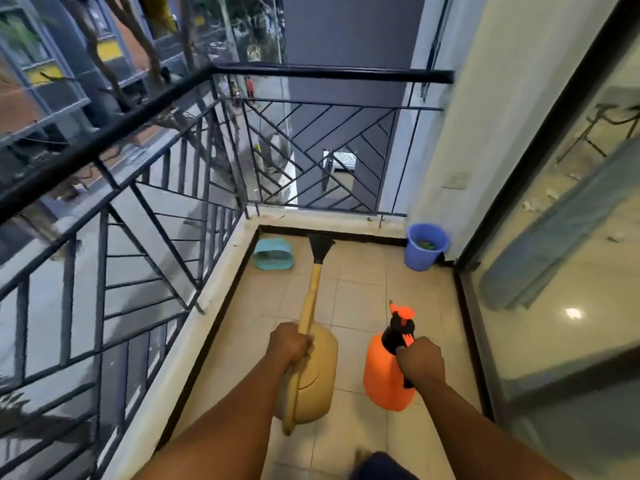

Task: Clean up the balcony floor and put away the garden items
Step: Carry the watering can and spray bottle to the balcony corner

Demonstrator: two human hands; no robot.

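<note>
Two hands, one watering can (313, 379), one orange sprayer (384, 375), one bucket (424, 249)

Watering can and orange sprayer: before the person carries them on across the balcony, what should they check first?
1. Left hand grip on the watering can handle: ok, fingers curled round it.
2. Right hand grip on the orange sprayer handle: ok.
3. Tiled floor ahead free of obstacles: ok in the middle.
4. Blue bucket in the far right corner, out of the path: ok.
5. Teal basket lying on its side by the railing: not ok, not yet put away.
6. Water left in either container: cannot tell.
</note>
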